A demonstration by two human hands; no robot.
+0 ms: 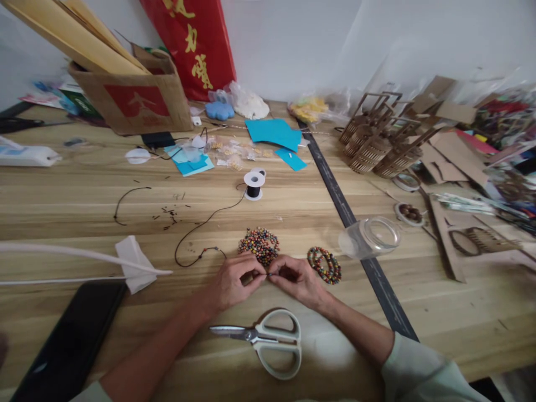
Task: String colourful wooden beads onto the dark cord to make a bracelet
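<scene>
My left hand (238, 279) and my right hand (296, 279) meet fingertip to fingertip over the table, both closed in a pinch. Black cord (218, 209) runs from a white spool (254, 184), curves left, and passes under my left hand with a few small beads (205, 250) on it. A tiny dark bead (269, 274) shows at my right fingertips; the cord's end is too small to make out. Just beyond my hands lies a pile of multicoloured beads (259, 243). Right of my right hand rests a coiled beaded bracelet (324, 265).
Scissors (268, 338) lie in front of my hands. A phone (71, 340) and a white cable (84, 251) are at left, a clear jar (371, 237) on its side at right. Wooden lantern-like frames (372, 139) and a cardboard box (134, 100) stand at the back.
</scene>
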